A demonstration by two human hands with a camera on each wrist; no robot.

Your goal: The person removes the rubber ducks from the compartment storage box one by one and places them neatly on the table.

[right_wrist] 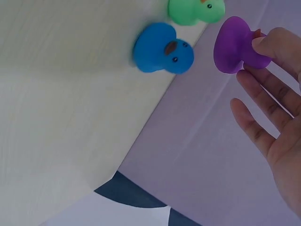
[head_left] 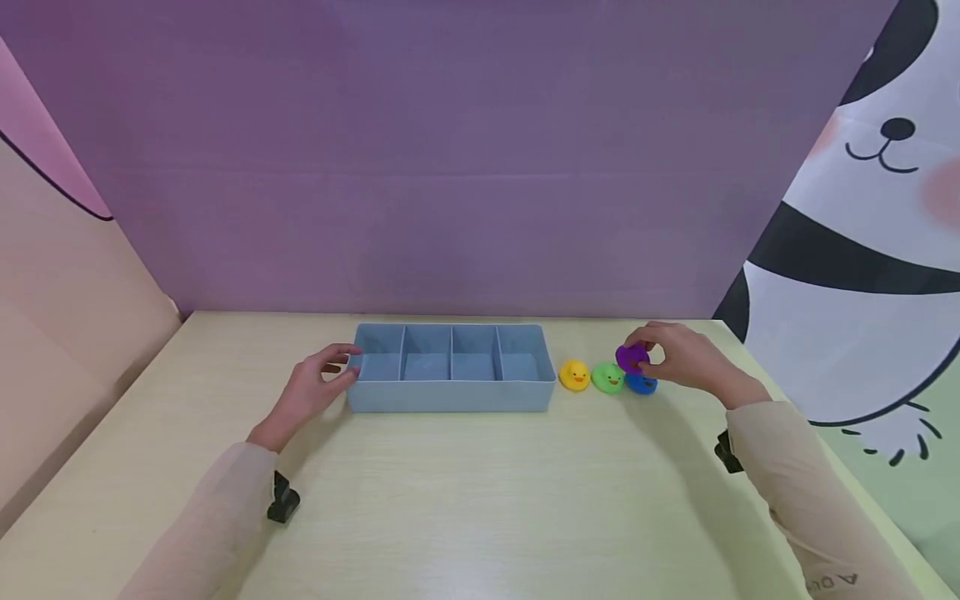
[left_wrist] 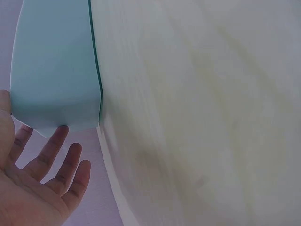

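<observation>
The right hand [head_left: 686, 360] pinched the purple rubber duck [head_left: 632, 357] by its body, a light, soft, squeezable toy, probably needing only a gentle hold, while the left hand [head_left: 318, 385] lay relaxed and empty against the blue divided tray [head_left: 450, 398].

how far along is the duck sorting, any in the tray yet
Barely begun. Done: nothing; all four compartments of the blue tray look empty. In hand: the right hand pinches the purple duck, lifted above the blue duck; the left hand rests at the tray's left end. Left: the yellow duck, green duck and blue duck sit on the table.
</observation>
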